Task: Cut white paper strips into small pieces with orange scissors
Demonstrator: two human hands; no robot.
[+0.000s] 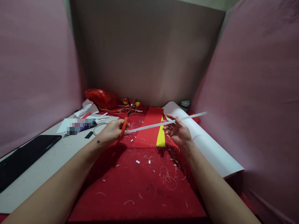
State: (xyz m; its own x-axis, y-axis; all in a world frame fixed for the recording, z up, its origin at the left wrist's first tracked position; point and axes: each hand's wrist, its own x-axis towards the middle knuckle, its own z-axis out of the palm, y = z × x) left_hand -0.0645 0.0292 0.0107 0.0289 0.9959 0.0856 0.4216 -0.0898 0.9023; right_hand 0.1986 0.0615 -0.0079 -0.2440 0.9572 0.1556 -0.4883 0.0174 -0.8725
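Observation:
My left hand (114, 130) is closed around the orange handles of a pair of scissors (124, 124), whose blades point up and away. Its fingertips also pinch the left end of a thin white strip (149, 126). The strip slants up to the right and passes through the fingers of my right hand (178, 130), which are curled round it; its far end sticks out beyond them. Below the strip lies a ribbed red sheet (148, 132), with a yellow sheet (161, 137) partly under its right side.
A red cloth (130, 186) bears loose threads and white scraps. At left are a black flat object (30, 154), a tube (88, 125) and a grey board (58, 168). A red plastic bag (101, 97) sits behind. A white roll (203, 143) lies at right.

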